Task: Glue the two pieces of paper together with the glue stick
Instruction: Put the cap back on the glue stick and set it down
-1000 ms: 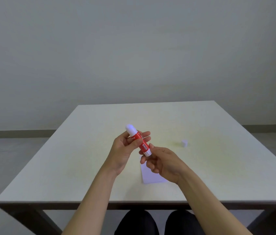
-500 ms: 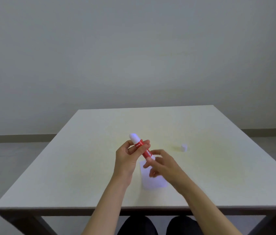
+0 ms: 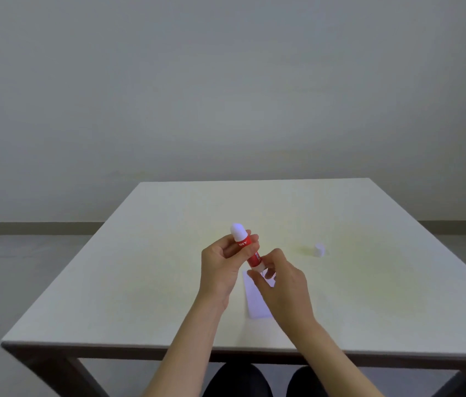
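Note:
A red glue stick (image 3: 246, 247) with a white rounded top is held tilted above the table, top pointing up and away. My left hand (image 3: 221, 265) grips its red barrel. My right hand (image 3: 280, 279) pinches the white base end with fingertips. Under my hands a white piece of paper (image 3: 256, 302) lies flat on the table, partly hidden by my right hand and wrist. I can make out only one sheet outline.
A small white cap (image 3: 319, 250) stands on the pale table (image 3: 140, 282) to the right of my hands. The table's near edge runs just below my forearms. My dark knees (image 3: 237, 379) show under the table.
Both hands and the glue stick have stayed together above the paper. My right fingers have shifted around the stick's base. The camera has tipped slightly, so the table sits lower in view.

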### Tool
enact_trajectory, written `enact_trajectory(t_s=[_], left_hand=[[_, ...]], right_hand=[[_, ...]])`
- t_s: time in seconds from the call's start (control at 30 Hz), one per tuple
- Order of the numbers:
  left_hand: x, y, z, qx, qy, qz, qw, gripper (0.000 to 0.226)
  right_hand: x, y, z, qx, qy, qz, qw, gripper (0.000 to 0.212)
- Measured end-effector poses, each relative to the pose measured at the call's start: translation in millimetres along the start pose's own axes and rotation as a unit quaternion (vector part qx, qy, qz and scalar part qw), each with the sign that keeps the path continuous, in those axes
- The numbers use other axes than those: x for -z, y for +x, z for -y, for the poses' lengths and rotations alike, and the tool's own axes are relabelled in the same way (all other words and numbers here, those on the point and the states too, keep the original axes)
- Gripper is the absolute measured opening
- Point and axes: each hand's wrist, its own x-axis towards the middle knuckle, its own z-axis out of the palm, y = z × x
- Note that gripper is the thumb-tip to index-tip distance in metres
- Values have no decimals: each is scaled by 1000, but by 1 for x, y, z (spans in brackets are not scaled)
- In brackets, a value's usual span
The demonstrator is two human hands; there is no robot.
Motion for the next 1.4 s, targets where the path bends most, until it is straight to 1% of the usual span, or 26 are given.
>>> enact_trajectory(t_s=[0.07,0.13,0.2,0.23,0.3,0.37,0.43,0.47,0.5,0.57,0.6,0.63,0.67,0.7,0.73,0.8,0.9,0.93,1.0,1.03,1.1,1.17,1.2,1.23,1.3,1.4], left_hand=[[2,0,-2,4,-3,5,1000,17],[4,0,-5,8,-5,12,1000,16],[6,-1,-6,5,-3,17,1000,13],[6,-1,-6,3,-3,15,1000,12],[5,-1,-4,-3,2,-1,1000,12],[2,-2,-1,-11,15,-18,1000,14],[-2,-2,1,-19,31,-35,999,13],[-3,-1,2,-22,36,-42,998,12],[-3,-1,2,-22,37,-50,998,11],[-1,0,1,-13,30,-61,998,9],[1,0,0,-9,26,-62,998,10],[2,-1,-1,-4,23,-59,998,10],[3,-1,-2,-1,21,-54,998,8],[3,-2,-3,0,18,-47,999,5],[2,-3,-3,-3,18,-44,999,3],[0,-4,1,-10,34,-56,998,5],[-6,-6,7,-23,43,-81,996,5],[-8,-6,8,-30,40,-87,995,6],[-12,-4,8,-41,39,-99,993,7],[-13,-4,7,-45,41,-102,993,7],[-12,-5,6,-48,43,-103,993,7],[-10,-4,5,-47,43,-106,992,7],[-8,-4,5,-46,45,-105,992,8],[-7,-4,4,-45,46,-103,993,8],[-8,-4,3,-42,42,-101,993,9],[-9,-3,4,-43,48,-105,992,10]], right_hand=[[11,10,2,-85,150,120,978,17],[24,19,1,-139,327,288,889,31],[34,23,-1,-134,376,339,852,35],[34,24,-2,-123,364,330,862,33],[27,22,2,-86,263,246,929,19],[12,17,7,-37,37,123,991,23],[-3,11,5,31,-218,11,975,35],[-6,9,6,60,-267,-26,962,38],[-6,8,7,50,-249,-15,967,40],[4,16,10,-51,-21,112,992,41],[12,22,10,-109,127,215,962,41],[20,26,8,-142,247,299,911,40],[27,29,3,-155,324,351,865,38],[33,32,0,-151,357,374,842,35],[38,34,-1,-137,350,378,846,32],[39,36,-1,-100,265,358,890,22],[28,31,6,-35,49,238,969,13],[23,28,7,-11,-59,176,982,20],[13,20,7,40,-226,79,970,32],[11,18,7,40,-220,56,973,35],[21,24,11,-65,-37,132,988,36],[38,34,13,-177,203,301,915,37],[46,37,11,-184,256,355,880,37],[51,39,9,-173,273,377,868,36],[49,38,6,-142,252,351,891,29],[32,32,3,-109,190,250,943,9]])
